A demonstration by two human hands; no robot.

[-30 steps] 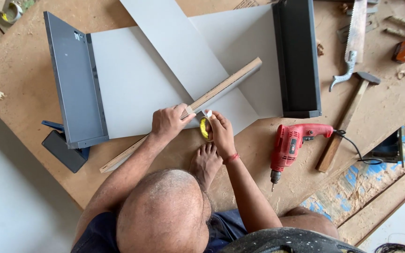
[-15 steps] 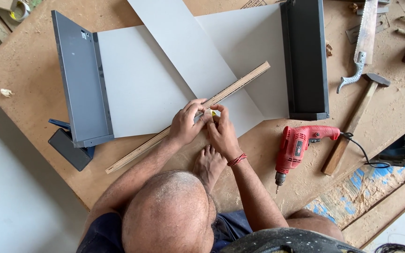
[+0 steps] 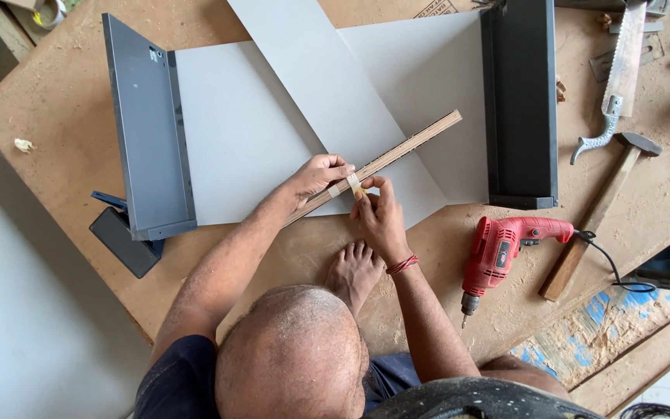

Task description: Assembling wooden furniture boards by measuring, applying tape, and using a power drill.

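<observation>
Both my hands meet on the wooden strip [image 3: 397, 154]: my left hand [image 3: 318, 175] is clamped around it, while my right hand [image 3: 380, 217] pinches a band of pale tape [image 3: 353, 184] wrapped on it. Under them lies a grey panel [image 3: 257, 132]; a red drill [image 3: 502, 247] rests just right of my right wrist.

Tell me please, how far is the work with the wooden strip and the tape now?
Looks done: the wooden strip lies across the grey panels. In hand: the left hand steadies the strip while the right hand presses a pale tape around it. Left: the tape is not yet smoothed down, and the red drill and the hammer lie untouched.
</observation>
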